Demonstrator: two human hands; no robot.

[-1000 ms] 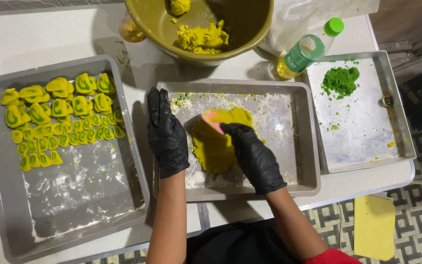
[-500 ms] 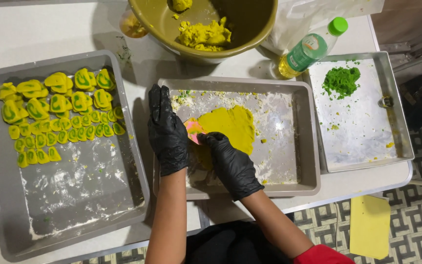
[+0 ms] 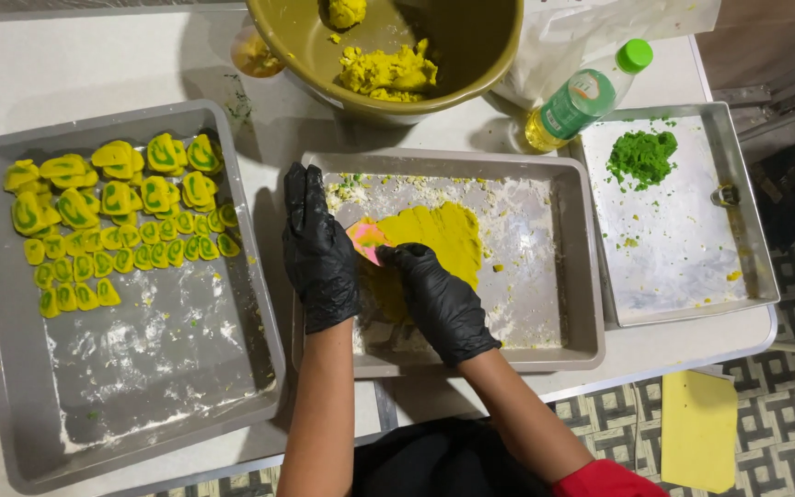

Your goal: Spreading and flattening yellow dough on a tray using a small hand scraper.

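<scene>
Both my hands wear black gloves and work in the floured middle tray (image 3: 578, 276). A flat sheet of yellow dough (image 3: 445, 235) lies in it. My right hand (image 3: 436, 300) grips a small pink scraper (image 3: 366, 237) at the dough's left edge and rests on the dough. My left hand (image 3: 316, 248) stands flat and upright along the tray's left side, right beside the scraper, fingers together and holding nothing.
The left tray (image 3: 121, 368) holds several rows of yellow-green shaped pieces (image 3: 112, 216). An olive bowl (image 3: 396, 55) with yellow dough sits behind. A green-capped oil bottle (image 3: 581, 97) lies beside the right tray (image 3: 692, 267), which has green dough (image 3: 642, 156). A yellow sheet (image 3: 697, 428) lies on the floor.
My right hand has slid left and toward me off the dough's middle, uncovering more of the yellow sheet. My left hand has stayed at the tray's left side.
</scene>
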